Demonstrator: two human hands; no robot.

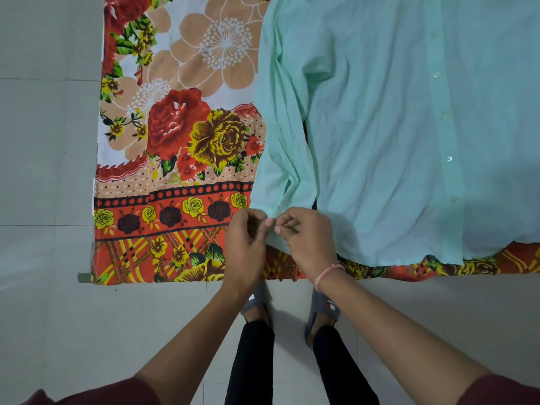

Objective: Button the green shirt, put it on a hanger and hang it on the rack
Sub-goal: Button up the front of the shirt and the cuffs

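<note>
A pale green shirt [380, 127] lies flat on a flowered sheet, front up, its button placket [444, 135] running down the right side with several white buttons showing. Its left sleeve [280, 135] stretches toward me, and the cuff ends between my hands. My left hand [245, 244] pinches the cuff edge from the left. From the right, my right hand [306, 238] pinches the same cuff with thumb and forefinger. Whether a cuff button sits between the fingertips is hidden. No hanger or rack is in view.
The red, orange and yellow flowered sheet [175, 171] covers a raised surface whose near edge runs in front of my feet. Grey tiled floor [46, 171] lies to the left and below. My feet in grey slippers [324, 308] stand close to the edge.
</note>
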